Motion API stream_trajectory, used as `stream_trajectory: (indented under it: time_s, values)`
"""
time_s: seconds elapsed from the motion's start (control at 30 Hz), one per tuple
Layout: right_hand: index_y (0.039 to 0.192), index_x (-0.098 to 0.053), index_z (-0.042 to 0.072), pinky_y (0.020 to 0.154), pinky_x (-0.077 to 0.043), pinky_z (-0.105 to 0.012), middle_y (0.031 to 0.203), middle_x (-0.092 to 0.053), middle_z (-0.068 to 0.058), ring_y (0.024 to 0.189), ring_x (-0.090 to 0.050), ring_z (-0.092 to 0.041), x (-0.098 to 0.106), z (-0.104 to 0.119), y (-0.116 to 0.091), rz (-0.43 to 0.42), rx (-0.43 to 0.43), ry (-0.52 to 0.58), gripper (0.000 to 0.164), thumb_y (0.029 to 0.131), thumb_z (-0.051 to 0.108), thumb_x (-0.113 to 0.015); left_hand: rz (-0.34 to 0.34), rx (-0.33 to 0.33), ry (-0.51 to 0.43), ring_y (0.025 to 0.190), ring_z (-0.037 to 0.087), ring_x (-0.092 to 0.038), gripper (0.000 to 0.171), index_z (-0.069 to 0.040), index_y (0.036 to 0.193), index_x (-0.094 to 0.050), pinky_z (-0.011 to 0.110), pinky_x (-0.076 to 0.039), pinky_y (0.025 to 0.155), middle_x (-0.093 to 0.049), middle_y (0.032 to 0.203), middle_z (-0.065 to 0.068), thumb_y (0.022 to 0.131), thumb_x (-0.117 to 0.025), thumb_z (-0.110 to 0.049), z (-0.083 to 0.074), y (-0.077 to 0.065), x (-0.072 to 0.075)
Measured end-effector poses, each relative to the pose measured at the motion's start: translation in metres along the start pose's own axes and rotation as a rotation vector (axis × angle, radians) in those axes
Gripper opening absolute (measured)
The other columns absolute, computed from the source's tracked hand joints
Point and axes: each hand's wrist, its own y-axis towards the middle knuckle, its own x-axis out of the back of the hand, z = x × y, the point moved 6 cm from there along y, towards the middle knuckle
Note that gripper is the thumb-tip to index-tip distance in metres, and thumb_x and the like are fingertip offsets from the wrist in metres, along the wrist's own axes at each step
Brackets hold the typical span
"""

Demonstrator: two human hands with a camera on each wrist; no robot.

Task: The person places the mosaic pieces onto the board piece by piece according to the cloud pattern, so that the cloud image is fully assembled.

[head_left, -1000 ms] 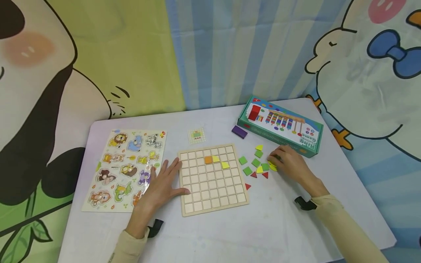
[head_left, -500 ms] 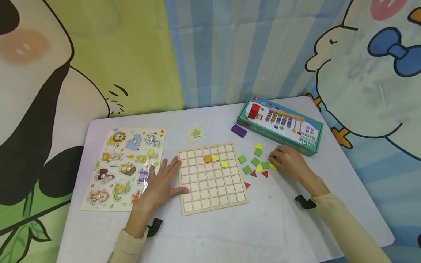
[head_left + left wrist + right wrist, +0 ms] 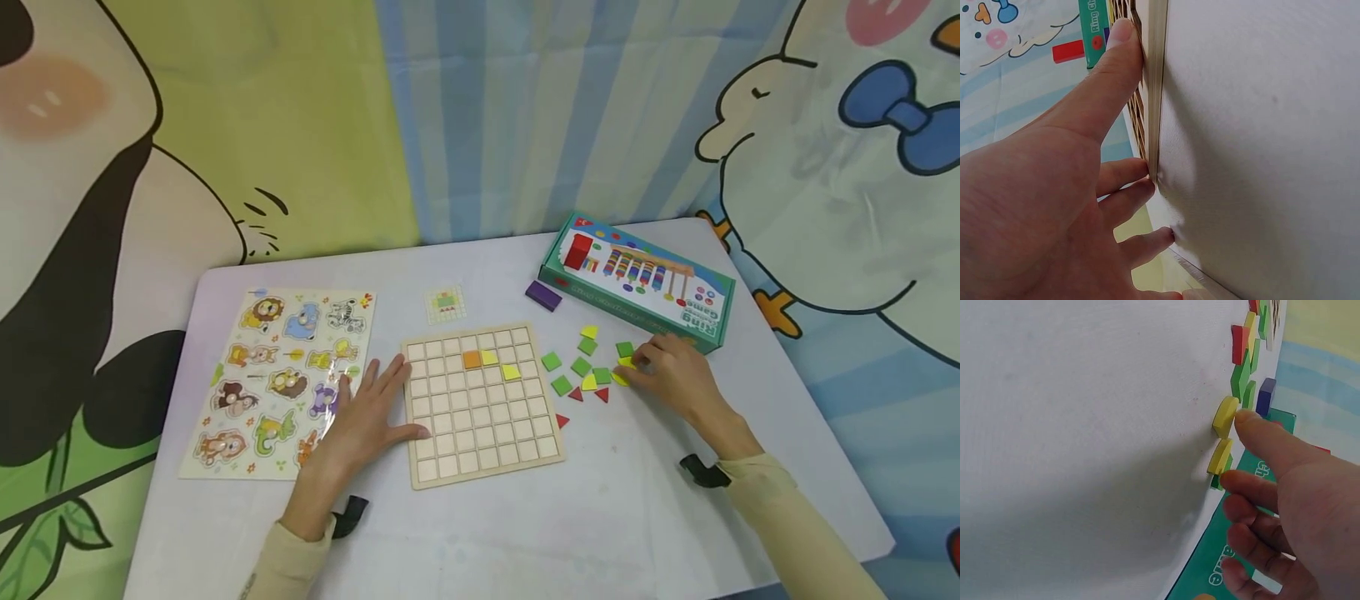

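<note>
My left hand [image 3: 360, 421] rests with straight, spread fingers at the left edge of a wooden grid board [image 3: 487, 486]. Its thumb lies over the board's rim in the left wrist view. The board bears an orange square [image 3: 472, 360] and two yellow pieces. To the right, my right hand [image 3: 678, 379] reaches down by two yellow curved pieces [image 3: 1225, 417]. In the right wrist view the thumb is beside one yellow piece and the index fingertip beside the other, with a gap between them. A green square [image 3: 625, 349] lies just beyond the fingers.
Several green squares [image 3: 581, 367], yellow pieces and red triangles [image 3: 602, 395] lie right of the board. A purple block [image 3: 543, 296] and a green game box [image 3: 637, 279] are behind them. A small pattern card [image 3: 446, 304] and an animal sticker sheet [image 3: 277, 383] are also on the table.
My right hand has shifted slightly right, its thumb and index finger apart. A green square and a second yellow piece now show by its fingertips. The left hand stays on the board.
</note>
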Motion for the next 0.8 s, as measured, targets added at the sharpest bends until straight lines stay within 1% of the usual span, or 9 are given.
stream_trajectory:
  time_s: [0.13,0.23,0.33,0.43,0.5,0.67,0.8]
  values:
    - [0.089,-0.079,0.002,0.069,-0.054,-0.043,0.087,-0.071,-0.01,0.082,-0.062,-0.027,-0.0015,-0.0007,-0.0001,0.015,-0.01,-0.011,0.035,0.075,0.031,-0.091,0.012,0.007,-0.014,0.155,0.047,-0.014,0.109,-0.012,0.16,-0.032,0.079,-0.001,0.115,-0.023,0.169,0.008,0.074,-0.082,-0.057,0.0009,-0.0007,-0.0026]
    - [0.094,-0.08,0.002,0.072,-0.057,-0.046,0.092,-0.072,-0.012,0.086,-0.064,-0.028,-0.0025,0.0011,0.0011,0.038,0.018,-0.005,0.032,0.078,0.027,-0.089,0.012,0.01,-0.02,0.155,0.047,-0.013,0.109,-0.012,0.16,-0.031,0.079,0.0,0.115,-0.023,0.169,0.008,0.074,-0.082,-0.056,0.0007,-0.0011,-0.0033]
    - [0.1,-0.08,0.003,0.075,-0.057,-0.047,0.098,-0.072,-0.013,0.091,-0.064,-0.029,-0.0034,0.0033,0.0018,0.058,0.054,0.018,0.028,0.08,0.02,-0.087,0.004,0.007,-0.015,0.155,0.047,-0.014,0.109,-0.011,0.16,-0.032,0.079,0.0,0.115,-0.023,0.169,0.009,0.074,-0.082,-0.057,0.0006,-0.0012,-0.0025]
    - [0.103,-0.08,0.005,0.077,-0.056,-0.046,0.101,-0.071,-0.013,0.093,-0.062,-0.029,-0.0037,0.0039,0.0018,0.054,0.064,0.03,0.028,0.08,0.018,-0.086,0.006,0.009,-0.017,0.155,0.047,-0.013,0.109,-0.012,0.16,-0.032,0.079,0.001,0.115,-0.023,0.17,0.008,0.075,-0.082,-0.056,0.0008,-0.0011,-0.0014]
    - [0.102,-0.079,0.005,0.075,-0.054,-0.045,0.099,-0.071,-0.012,0.091,-0.061,-0.028,-0.0035,0.0029,0.0015,0.034,0.045,0.028,0.03,0.079,0.022,-0.088,0.008,0.012,-0.017,0.155,0.046,-0.013,0.109,-0.012,0.16,-0.032,0.079,0.001,0.116,-0.023,0.17,0.008,0.075,-0.082,-0.057,0.0006,-0.0011,-0.0007]
    - [0.092,-0.078,0.002,0.072,-0.053,-0.044,0.091,-0.07,-0.011,0.085,-0.06,-0.027,-0.0031,0.002,0.0018,-0.022,-0.017,0.017,0.039,0.074,0.035,-0.091,0.002,0.01,-0.017,0.155,0.047,-0.014,0.109,-0.011,0.16,-0.033,0.079,0.0,0.115,-0.023,0.169,0.009,0.074,-0.084,-0.055,-0.0004,-0.0009,0.0004]
    - [0.091,-0.078,0.001,0.072,-0.054,-0.046,0.091,-0.071,-0.012,0.085,-0.061,-0.029,-0.0057,0.003,0.0032,-0.003,-0.048,-0.004,0.036,0.078,0.033,-0.088,0.002,0.01,-0.013,0.155,0.047,-0.015,0.109,-0.011,0.16,-0.033,0.079,0.0,0.115,-0.023,0.169,0.008,0.074,-0.084,-0.055,-0.0005,-0.0006,-0.0004]
